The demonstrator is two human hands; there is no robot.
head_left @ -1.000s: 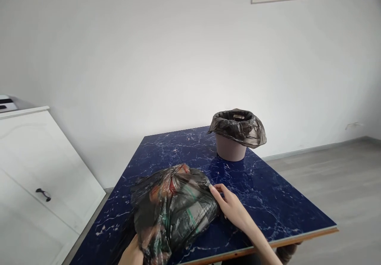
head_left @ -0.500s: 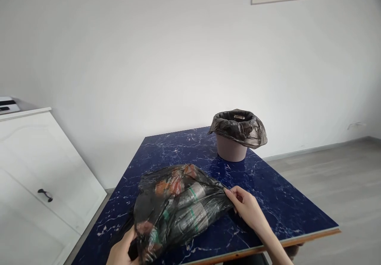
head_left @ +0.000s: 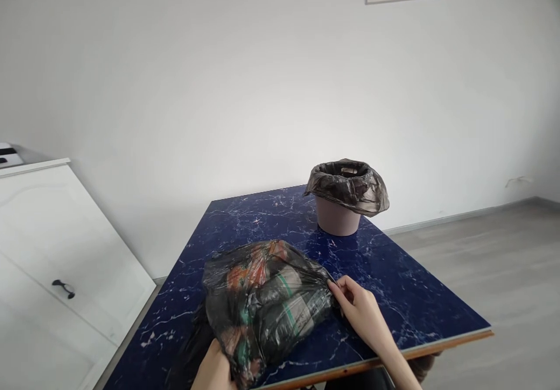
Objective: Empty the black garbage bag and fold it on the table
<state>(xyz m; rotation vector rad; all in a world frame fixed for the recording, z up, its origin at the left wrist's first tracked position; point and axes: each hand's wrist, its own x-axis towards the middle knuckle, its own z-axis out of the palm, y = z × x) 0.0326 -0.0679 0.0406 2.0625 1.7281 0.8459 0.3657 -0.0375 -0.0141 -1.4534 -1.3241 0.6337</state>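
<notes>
A full, translucent black plastic rubbish bag (head_left: 266,302) lies on the dark blue marble-patterned worktop (head_left: 394,296), well short of the bag-lined pink bin (head_left: 343,200). At the bag's right end, the right hand (head_left: 361,314) pinches a fold of film, forearm angled in low. At its near corner, the left hand (head_left: 214,369) is closed on the plastic.

Lined bin (head_left: 345,194) on table (head_left: 406,296); white cabinet (head_left: 52,261).

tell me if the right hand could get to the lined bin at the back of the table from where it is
Probably yes: the right hand pinches the full trash bag, and only bare blue tabletop lies between it and the lined bin.
</notes>
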